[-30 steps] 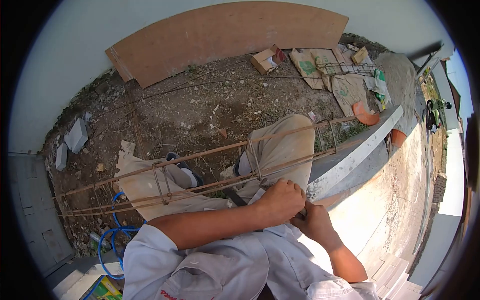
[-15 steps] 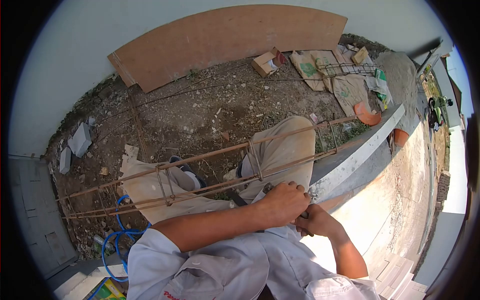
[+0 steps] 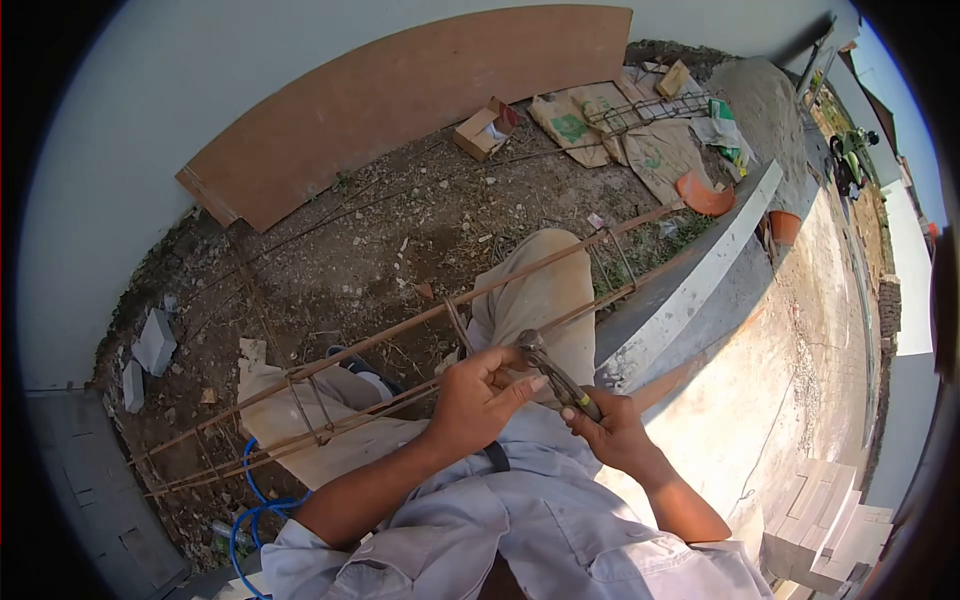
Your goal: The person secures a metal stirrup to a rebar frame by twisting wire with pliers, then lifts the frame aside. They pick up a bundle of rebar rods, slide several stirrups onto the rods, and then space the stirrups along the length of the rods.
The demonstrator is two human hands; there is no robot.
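Note:
A pair of pincers [image 3: 563, 372] with dark handles and a yellow-green band is tilted above my lap, its rounded head up and to the left. My right hand [image 3: 612, 432] is wrapped round the handle end. The curled fingers and thumb of my left hand [image 3: 480, 395] touch the pincers near the head; whether they also pinch something small is hidden. Just beyond my hands, a rusty rebar cage [image 3: 375, 342] of long rods and bent stirrups lies slanting across my legs.
A grey concrete ledge [image 3: 690, 290] runs along my right. Ahead are a brown board [image 3: 400, 100], an open cardboard box [image 3: 484, 130] and paper sacks [image 3: 670, 160]. A blue hose [image 3: 240, 530] coils at lower left; pale blocks [image 3: 815, 515] are stacked at lower right.
My hands have drawn apart, the left shifting to the left. The pincers, mostly covered before, now show between them. The whole view has turned somewhat.

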